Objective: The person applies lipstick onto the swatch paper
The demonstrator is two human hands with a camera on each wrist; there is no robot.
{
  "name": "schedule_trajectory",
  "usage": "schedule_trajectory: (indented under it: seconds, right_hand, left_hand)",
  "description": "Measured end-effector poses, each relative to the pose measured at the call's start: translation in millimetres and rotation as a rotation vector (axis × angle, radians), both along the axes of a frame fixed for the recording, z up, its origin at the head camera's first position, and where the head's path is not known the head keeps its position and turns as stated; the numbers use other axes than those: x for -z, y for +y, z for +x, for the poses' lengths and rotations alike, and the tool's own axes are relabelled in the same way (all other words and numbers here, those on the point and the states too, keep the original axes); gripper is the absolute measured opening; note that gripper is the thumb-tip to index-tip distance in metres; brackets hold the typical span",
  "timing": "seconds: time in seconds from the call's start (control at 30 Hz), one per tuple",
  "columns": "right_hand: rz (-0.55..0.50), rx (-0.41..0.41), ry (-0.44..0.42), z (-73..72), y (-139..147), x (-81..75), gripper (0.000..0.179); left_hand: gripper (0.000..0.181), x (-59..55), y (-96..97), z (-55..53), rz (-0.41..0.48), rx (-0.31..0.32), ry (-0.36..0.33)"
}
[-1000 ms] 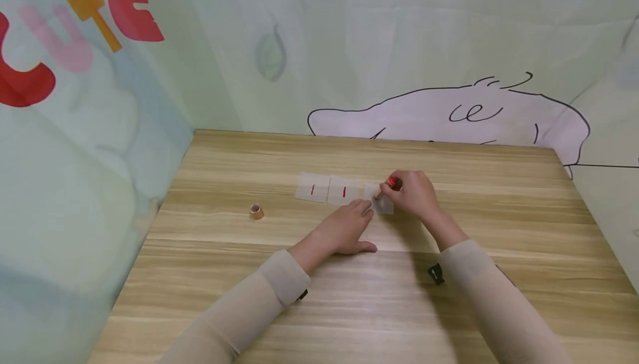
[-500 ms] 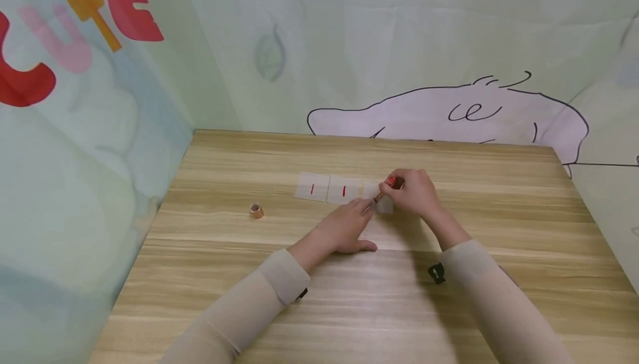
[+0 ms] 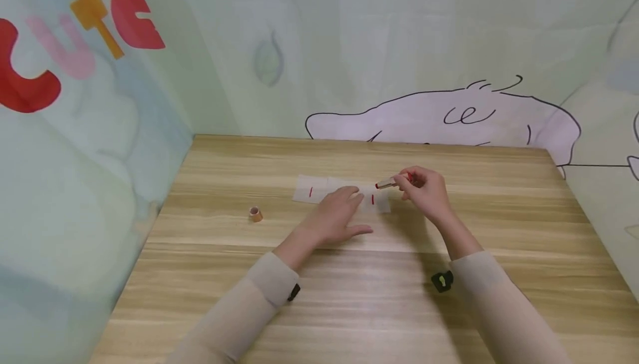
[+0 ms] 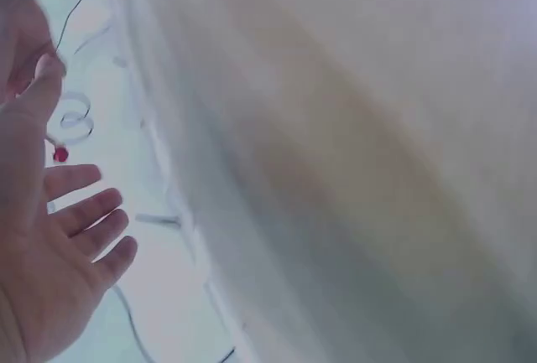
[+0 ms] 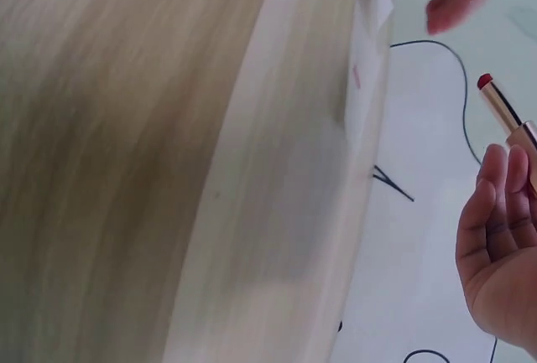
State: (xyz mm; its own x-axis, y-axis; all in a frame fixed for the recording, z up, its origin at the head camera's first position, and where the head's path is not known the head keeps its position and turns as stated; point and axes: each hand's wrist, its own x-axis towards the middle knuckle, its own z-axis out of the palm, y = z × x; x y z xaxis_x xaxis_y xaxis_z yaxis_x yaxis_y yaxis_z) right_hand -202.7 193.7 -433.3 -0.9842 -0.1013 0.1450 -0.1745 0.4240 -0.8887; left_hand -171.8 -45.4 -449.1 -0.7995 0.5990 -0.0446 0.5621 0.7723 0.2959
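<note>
My right hand (image 3: pixel 426 192) holds a lipstick (image 3: pixel 385 184) between thumb and fingers. The red tip points left, above the table and apart from the paper; the right wrist view shows the metallic tube (image 5: pixel 502 105) too. White paper squares lie in a row. The left square (image 3: pixel 302 192) and right square (image 3: pixel 381 204) each bear a short red line. Over the middle of the row, my left hand (image 3: pixel 336 217) has its fingers extended and thumb spread, holding nothing, and hides the middle square's mark. In the left wrist view its fingers (image 4: pixel 99 233) are loosely bent.
A small open lipstick cap (image 3: pixel 255 215) stands on the wooden table (image 3: pixel 209 275), left of the papers. Printed cloth walls (image 3: pixel 224 75) rise along the back and sides of the table. Black wrist cameras (image 3: pixel 442 281) sit below the sleeves.
The lipstick has lifted off the right square and moved up and right, leaving a red line there. My left hand has shifted slightly up and left, uncovering more of that square.
</note>
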Motion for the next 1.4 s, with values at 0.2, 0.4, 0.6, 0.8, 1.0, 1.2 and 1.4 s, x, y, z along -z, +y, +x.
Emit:
schedule_trajectory:
  seconds: [0.2,0.4,0.6,0.8,1.0,1.2,1.4]
  right_hand:
    - [-0.101,-0.06,-0.074,7.2,-8.0,-6.6,0.026]
    - [-0.153,-0.139,-0.067,12.6,-20.7,-7.5,0.023]
    - [-0.196,-0.221,-0.068,18.3,-30.3,-5.5,0.019]
    - [-0.209,-0.317,-0.079,23.3,-43.3,-5.8,0.017]
    - [-0.196,-0.365,-0.063,25.4,-49.9,-7.3,0.017]
    - [-0.181,-0.417,-0.1,23.2,-53.5,-5.8,0.019]
    - [-0.147,-0.412,-0.227,22.0,-57.7,-9.9,0.033]
  left_hand:
    - [0.072,-18.5,-15.8,-3.4,0.14,-0.088,0.104]
    - [0.063,-31.7,-27.2,0.3,0.246,-0.089,0.145]
    - [0.056,-36.7,-29.1,1.0,0.278,-0.068,0.169]
    - [0.034,-39.2,-31.7,0.7,0.308,-0.027,0.201]
    - [0.02,-41.6,-36.1,0.8,0.33,0.001,0.241]
    - [0.018,-40.4,-40.7,2.0,0.293,0.0,0.305]
    - [0.017,-36.6,-44.0,4.1,0.25,0.021,0.389]
